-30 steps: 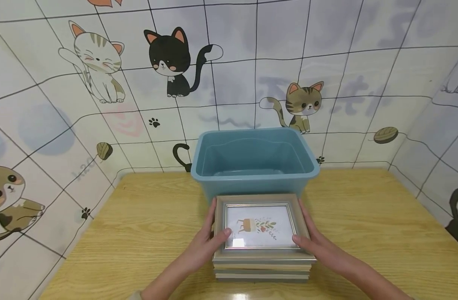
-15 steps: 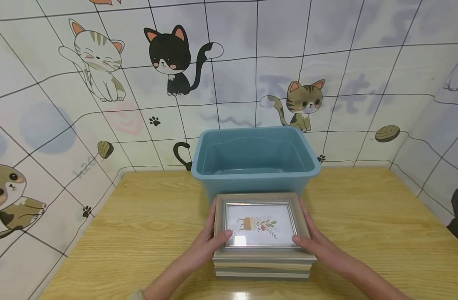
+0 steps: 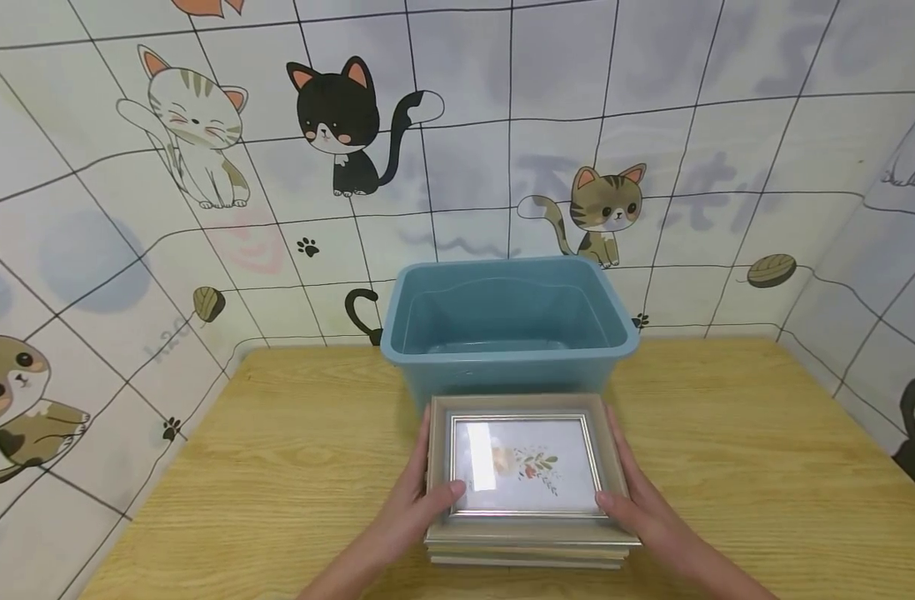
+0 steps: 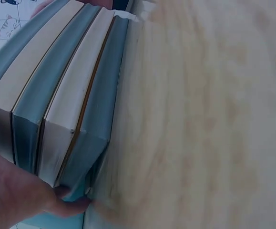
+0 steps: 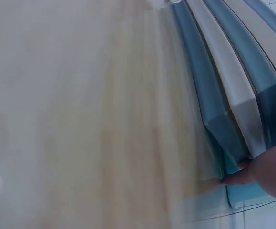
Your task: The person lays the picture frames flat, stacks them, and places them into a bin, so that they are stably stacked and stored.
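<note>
1. The left hand (image 3: 408,521) reaches in from the lower edge and grips the left side of a stack of picture frames (image 3: 527,479), thumb laid on the top frame's near-left corner, fingers (image 4: 73,205) curled round the stack's edge
2. The right hand (image 3: 645,521) mirrors it on the right side, thumb on the near-right corner, fingers (image 5: 240,176) tucked at the stack's lower edge
3. The stack sits on the wooden surface (image 3: 727,433), centred, just in front of the blue plastic bin (image 3: 508,329); the wrist views show several frames layered edge-on, alternating pale and blue-grey
4. The bin stands at the back of the surface against the cat-patterned wall (image 3: 337,125); its inside looks bare
5. Compared with half a second ago, the top frame now shows a bright glare stripe across its glass, partly washing out the plant picture, and the stack sits slightly lower and nearer in the head view; both hands keep their grip
</note>
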Tool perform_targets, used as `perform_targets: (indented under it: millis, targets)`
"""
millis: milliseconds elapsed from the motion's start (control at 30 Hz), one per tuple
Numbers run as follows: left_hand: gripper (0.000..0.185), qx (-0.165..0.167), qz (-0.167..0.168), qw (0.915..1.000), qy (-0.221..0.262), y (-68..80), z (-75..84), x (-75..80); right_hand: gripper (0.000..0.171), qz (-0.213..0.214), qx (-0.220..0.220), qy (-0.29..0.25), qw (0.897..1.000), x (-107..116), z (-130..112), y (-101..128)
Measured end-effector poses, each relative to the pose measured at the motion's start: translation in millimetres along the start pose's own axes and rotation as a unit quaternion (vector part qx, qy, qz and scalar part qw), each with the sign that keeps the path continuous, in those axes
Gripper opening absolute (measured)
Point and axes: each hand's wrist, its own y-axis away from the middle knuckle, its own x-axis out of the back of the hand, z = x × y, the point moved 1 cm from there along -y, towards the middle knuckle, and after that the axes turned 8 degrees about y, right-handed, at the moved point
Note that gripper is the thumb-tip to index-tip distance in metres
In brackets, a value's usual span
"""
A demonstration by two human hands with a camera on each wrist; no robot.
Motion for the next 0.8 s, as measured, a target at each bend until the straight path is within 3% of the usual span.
perform_targets:
  millis: [167, 367, 500, 800]
  targets:
    - [0.087, 0.001, 0.002, 0.9999, 0.011, 6.3, 3.2, -6.0, 0.082, 0.005, 0.033, -0.042, 0.999, -6, 0, 7]
    - [0.086, 0.037, 0.0, 0.9979, 0.052, 11.9, 1.4, -12.6, 0.083, 0.01, 0.024, -0.079, 0.997, -13, -1, 11]
    - [0.086, 0.029, 0.001, 0.9961, 0.083, 12.0, -0.6, -15.1, 0.081, 0.009, 0.027, -0.091, 0.995, -16, 3, 12]
    - [0.087, 0.031, 0.016, 0.9949, 0.094, 10.3, 0.6, -17.5, 0.084, 0.038, -0.025, -0.095, 0.994, -18, -1, 14]
